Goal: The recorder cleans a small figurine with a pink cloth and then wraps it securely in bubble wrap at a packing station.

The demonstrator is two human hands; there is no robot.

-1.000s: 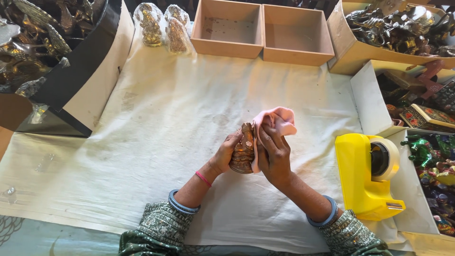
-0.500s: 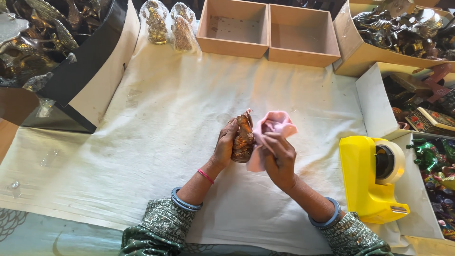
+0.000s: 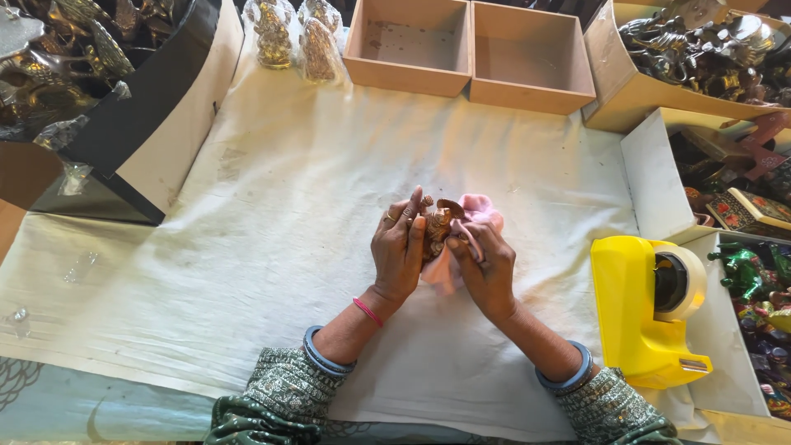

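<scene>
Figurine [image 3: 435, 227] half hid by hands.

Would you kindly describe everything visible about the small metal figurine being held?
The figurine is small, brown-gold and looks like brass or bronze, with ornate relief too fine to read. It is held above the white cloth, gripped by the left hand, while the right hand presses a pink cloth against it. Most of it is hidden.

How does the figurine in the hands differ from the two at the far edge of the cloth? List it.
The held figurine is bare metal; the two far figurines sit in clear plastic wrap. It is gripped by the left hand and rubbed with a pink cloth in the right hand; they stand untouched. All look brassy.
</scene>
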